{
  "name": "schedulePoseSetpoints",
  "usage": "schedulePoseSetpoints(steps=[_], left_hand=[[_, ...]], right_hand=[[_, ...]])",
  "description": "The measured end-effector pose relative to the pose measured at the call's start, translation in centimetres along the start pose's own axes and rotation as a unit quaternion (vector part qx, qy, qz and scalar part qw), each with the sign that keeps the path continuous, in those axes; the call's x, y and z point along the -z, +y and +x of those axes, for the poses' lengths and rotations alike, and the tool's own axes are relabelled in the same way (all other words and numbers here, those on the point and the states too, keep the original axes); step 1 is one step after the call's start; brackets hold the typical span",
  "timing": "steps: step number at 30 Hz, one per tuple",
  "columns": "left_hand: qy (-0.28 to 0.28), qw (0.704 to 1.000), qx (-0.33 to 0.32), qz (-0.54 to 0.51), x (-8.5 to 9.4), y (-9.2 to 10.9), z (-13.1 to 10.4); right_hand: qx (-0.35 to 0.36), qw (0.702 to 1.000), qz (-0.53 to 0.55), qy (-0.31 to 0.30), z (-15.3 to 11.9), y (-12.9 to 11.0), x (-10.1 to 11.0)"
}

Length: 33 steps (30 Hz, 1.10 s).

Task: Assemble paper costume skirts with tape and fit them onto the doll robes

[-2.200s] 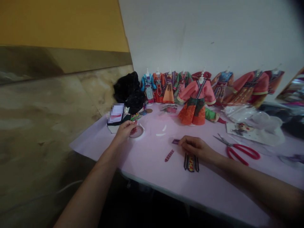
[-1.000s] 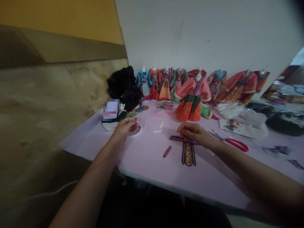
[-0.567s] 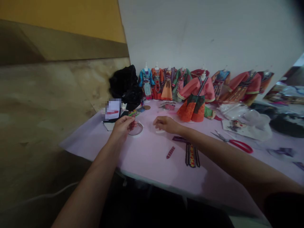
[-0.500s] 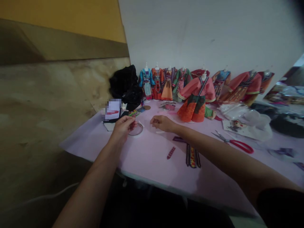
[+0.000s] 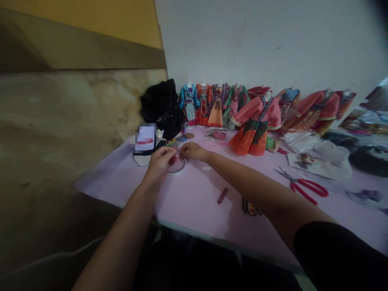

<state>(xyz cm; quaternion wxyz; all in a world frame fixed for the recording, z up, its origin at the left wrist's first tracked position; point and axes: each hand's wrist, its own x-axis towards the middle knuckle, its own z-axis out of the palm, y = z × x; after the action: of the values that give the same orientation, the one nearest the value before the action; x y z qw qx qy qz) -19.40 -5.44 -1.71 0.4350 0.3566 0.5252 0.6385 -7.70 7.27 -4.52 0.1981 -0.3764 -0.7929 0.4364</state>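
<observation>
My left hand [image 5: 160, 161] rests on the pink table [image 5: 194, 210] at the near side of a clear tape roll [image 5: 177, 166], with its fingers pinched on a small red strip. My right hand [image 5: 190, 150] reaches across from the right, and its fingertips pinch at the far rim of the same roll. The two hands nearly touch above it. Another red strip [image 5: 222, 195] lies loose on the table. A patterned black and yellow piece [image 5: 249, 208] is partly hidden under my right forearm.
Red-handled scissors [image 5: 304, 188] lie to the right. A row of small doll costumes [image 5: 212, 103] stands along the white wall, with one orange and pink costume [image 5: 254, 129] in front. A black cloth heap [image 5: 160, 105] and a small booklet [image 5: 145, 141] sit at the left corner. Plastic wrapping [image 5: 321, 151] lies at the right.
My right hand let go of the patterned piece and moved left across the table to the tape roll, meeting my left hand. My left hand stayed at the roll.
</observation>
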Motion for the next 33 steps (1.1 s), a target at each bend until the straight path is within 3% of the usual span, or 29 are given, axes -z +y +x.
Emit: schedulePoseSetpoints(steps=[10,23,28,33], left_hand=[[0.011,1.0,0.012,0.02,0.0,-1.2,0.4],[0.004,0.996,-0.033,0.088,-0.9,-2.9,0.7],[0.019,0.994,-0.052,0.097,-1.0,-2.6,0.7],[-0.007,0.992,-0.084,0.096,-2.2,-1.2,-0.6]], right_hand=[[-0.008,0.988,0.156,-0.005,-2.1,-0.4,1.3],[-0.045,0.951,0.303,0.027,-4.4,-1.0,3.3],[-0.028,0.942,0.333,0.017,-6.8,-1.0,4.3],[-0.003,0.927,0.376,0.004,-10.4,-0.8,4.8]])
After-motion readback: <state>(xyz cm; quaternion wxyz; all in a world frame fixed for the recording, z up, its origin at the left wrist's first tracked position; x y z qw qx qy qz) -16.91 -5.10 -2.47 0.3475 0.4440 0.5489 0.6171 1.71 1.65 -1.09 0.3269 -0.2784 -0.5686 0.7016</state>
